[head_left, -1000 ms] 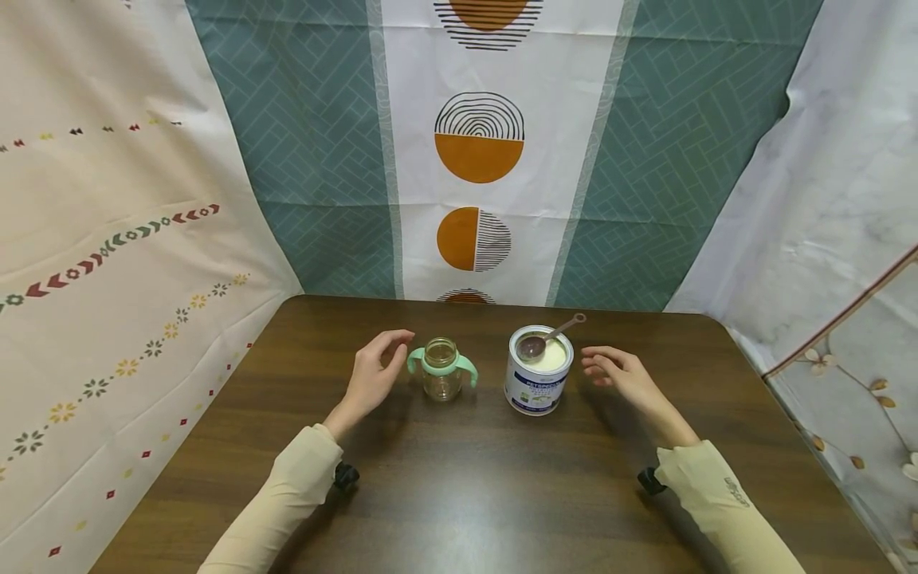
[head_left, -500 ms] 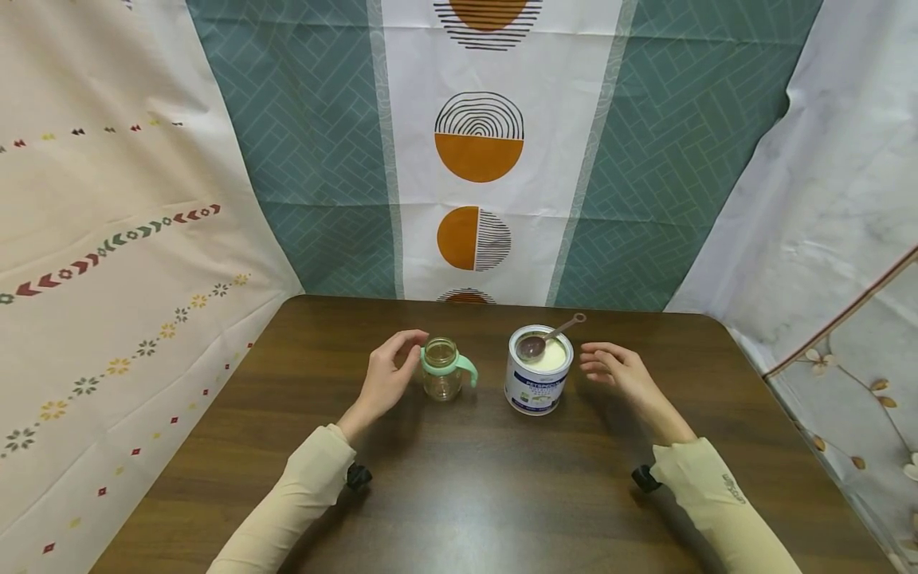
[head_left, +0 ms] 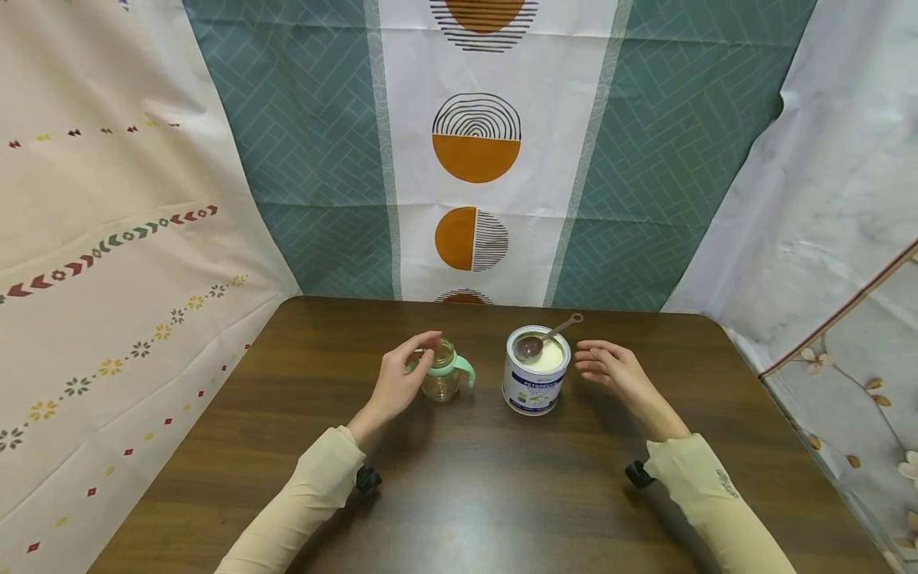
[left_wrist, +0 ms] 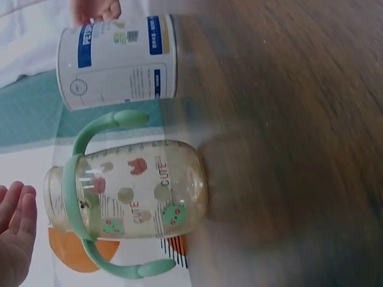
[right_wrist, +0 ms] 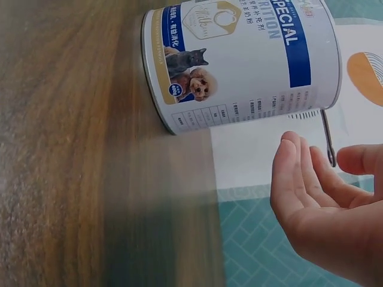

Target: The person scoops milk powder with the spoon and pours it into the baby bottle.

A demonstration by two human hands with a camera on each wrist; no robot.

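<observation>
Here the open left hand (head_left: 397,381) cups beside the bottle (head_left: 442,375), grip not yet closed.

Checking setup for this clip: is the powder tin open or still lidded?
Open. The tin has no lid; pale powder shows inside, with a spoon resting across its rim.

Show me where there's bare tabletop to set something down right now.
Free: the wide front strip of the table between the two sleeves, and the right side beyond the right hand. Crowded: the middle, where the left hand, bottle and open can sit close.
</observation>
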